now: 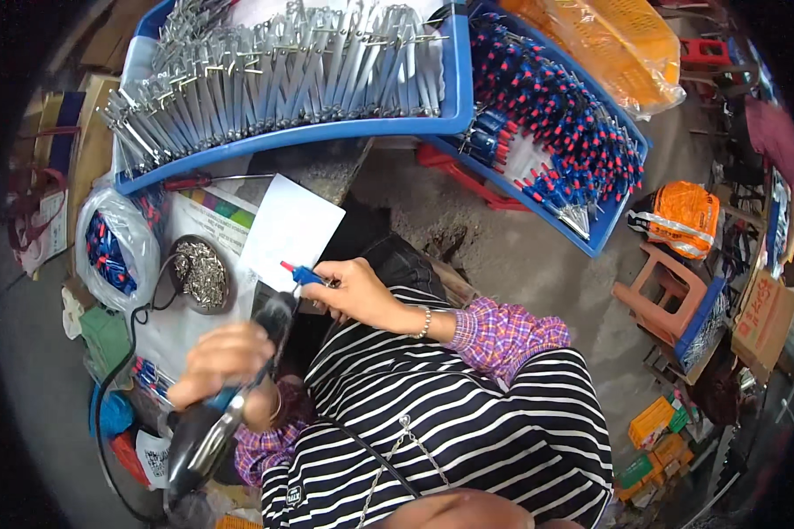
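Observation:
My left hand [223,363], blurred by motion, is closed around a corded power driver [205,439] with a dark body. The driver's nose points up toward my right hand [358,291]. Pinched in the right fingers is a small blue handle piece [305,275] with a red tip. The driver's nose is right beside this piece; whether they touch I cannot tell. Beneath the blue piece lies a white sheet [293,220]. Left of the hands stands a round dish of small metal screws [205,275].
A blue tray [282,139] of upright metal rods stands ahead. Beyond it on the right, another blue tray [622,220] holds blue-and-red handled pieces. At left are a plastic bag [97,212] of blue pieces, a screwdriver [190,182] and the driver's cord [106,388]. A stool [657,286] stands right.

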A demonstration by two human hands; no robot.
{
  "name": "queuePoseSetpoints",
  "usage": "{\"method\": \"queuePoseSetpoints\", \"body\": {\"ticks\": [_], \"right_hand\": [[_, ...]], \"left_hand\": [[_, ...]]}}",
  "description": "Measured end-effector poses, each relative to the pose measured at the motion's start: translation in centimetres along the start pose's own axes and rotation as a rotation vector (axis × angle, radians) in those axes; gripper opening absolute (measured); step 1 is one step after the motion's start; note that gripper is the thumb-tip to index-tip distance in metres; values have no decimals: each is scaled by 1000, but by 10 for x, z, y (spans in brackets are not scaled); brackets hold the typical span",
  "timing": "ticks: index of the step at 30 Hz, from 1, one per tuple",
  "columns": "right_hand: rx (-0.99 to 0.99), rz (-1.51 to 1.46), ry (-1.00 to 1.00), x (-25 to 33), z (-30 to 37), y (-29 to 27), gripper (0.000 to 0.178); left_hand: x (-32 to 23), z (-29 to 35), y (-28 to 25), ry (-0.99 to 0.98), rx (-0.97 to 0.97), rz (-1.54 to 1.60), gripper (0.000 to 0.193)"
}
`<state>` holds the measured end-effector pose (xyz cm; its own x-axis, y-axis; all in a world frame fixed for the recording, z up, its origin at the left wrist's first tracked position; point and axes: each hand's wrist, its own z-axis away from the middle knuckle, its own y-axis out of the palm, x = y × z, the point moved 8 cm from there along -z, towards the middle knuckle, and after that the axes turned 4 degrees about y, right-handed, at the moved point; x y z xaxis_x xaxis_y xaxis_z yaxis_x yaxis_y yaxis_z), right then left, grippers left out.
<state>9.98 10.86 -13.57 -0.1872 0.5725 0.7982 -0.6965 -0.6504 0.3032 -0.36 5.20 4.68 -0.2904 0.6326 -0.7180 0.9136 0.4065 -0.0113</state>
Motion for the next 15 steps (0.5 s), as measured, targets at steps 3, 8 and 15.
{"method": "queuePoseSetpoints", "body": {"ticks": [3, 8, 15], "right_hand": [[142, 57, -78, 27, 22, -5, 20], [-68, 273, -473, 107, 65, -66, 23], [-740, -8, -461, 125, 83, -218, 19]], "left_hand": [[-23, -8, -24, 19, -92, 16, 36], [-26, -3, -40, 60, -65, 85, 37], [-13, 6, -38, -9, -26, 165, 37]]}}
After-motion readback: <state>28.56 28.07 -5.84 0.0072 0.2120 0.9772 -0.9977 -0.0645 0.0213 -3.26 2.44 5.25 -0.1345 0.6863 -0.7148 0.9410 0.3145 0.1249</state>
